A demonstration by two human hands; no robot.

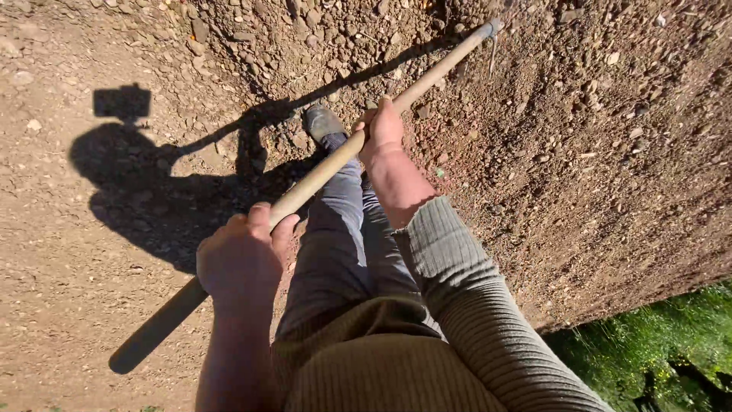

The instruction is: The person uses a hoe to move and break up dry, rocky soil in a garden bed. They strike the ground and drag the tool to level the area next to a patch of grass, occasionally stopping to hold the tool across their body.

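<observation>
A long wooden tool handle [320, 174] runs from the lower left up to the upper right, where a metal head [492, 29] meets the loose brown soil [579, 114]. My left hand [242, 255] grips the handle near its lower end. My right hand [381, 131] is closed around the handle farther up, its arm in a ribbed olive sleeve [465, 282]. My legs in grey trousers [343, 229] and one dark shoe [322, 122] stand under the handle.
Stony, dug-up earth fills the top and right. Packed dirt lies on the left, with my shadow [145, 183] across it. Green grass [656, 351] borders the soil at the lower right.
</observation>
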